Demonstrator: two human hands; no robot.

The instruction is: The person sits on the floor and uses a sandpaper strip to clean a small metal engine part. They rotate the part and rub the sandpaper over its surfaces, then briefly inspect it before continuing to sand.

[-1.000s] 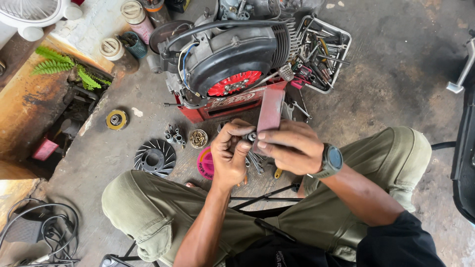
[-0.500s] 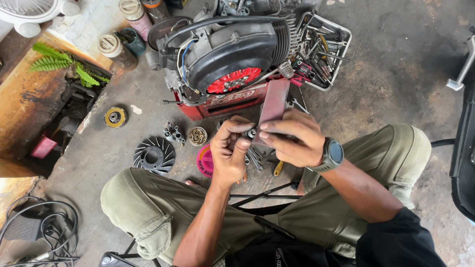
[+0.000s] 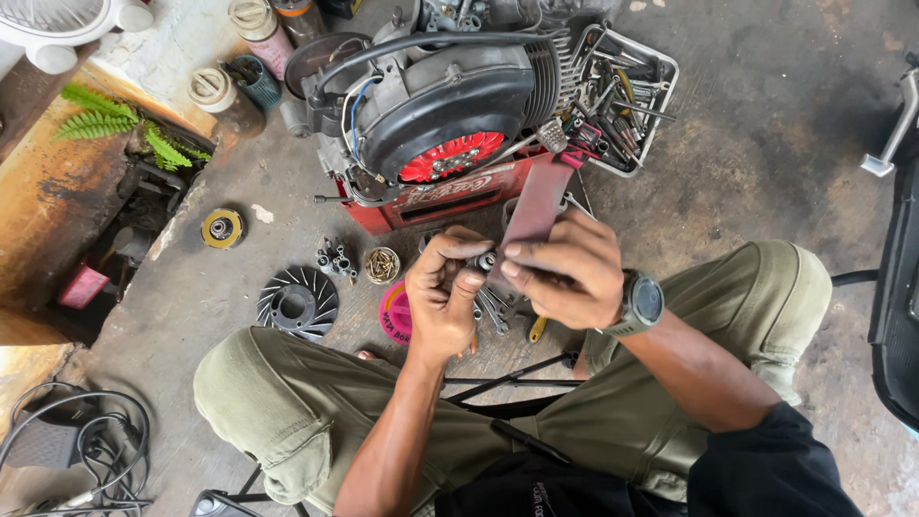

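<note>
My left hand point(image 3: 442, 299) is closed around a small grey metal part point(image 3: 486, 260), pinched between thumb and fingers. My right hand point(image 3: 563, 270), with a watch on the wrist, grips a reddish-brown strip of abrasive paper point(image 3: 538, 206) and presses it against that part. The strip sticks up toward a scooter engine point(image 3: 450, 96) with a black shroud and a red fan, which rests on a red crate point(image 3: 431, 199) just beyond my hands. Both hands hover above several wrenches point(image 3: 495, 314) on the concrete floor between my knees.
A wire basket of tools point(image 3: 622, 96) stands right of the engine. On the floor at the left lie a finned metal disc point(image 3: 298, 304), a cup of screws point(image 3: 383, 265), small sockets point(image 3: 335, 258), a pink round tin point(image 3: 396, 314) and a yellow-rimmed disc point(image 3: 222, 229). Cables point(image 3: 77, 445) coil at bottom left.
My right hand has shifted slightly up and right with the abrasive strip, whose top end now reaches the basket's corner. My left hand keeps its hold on the part.
</note>
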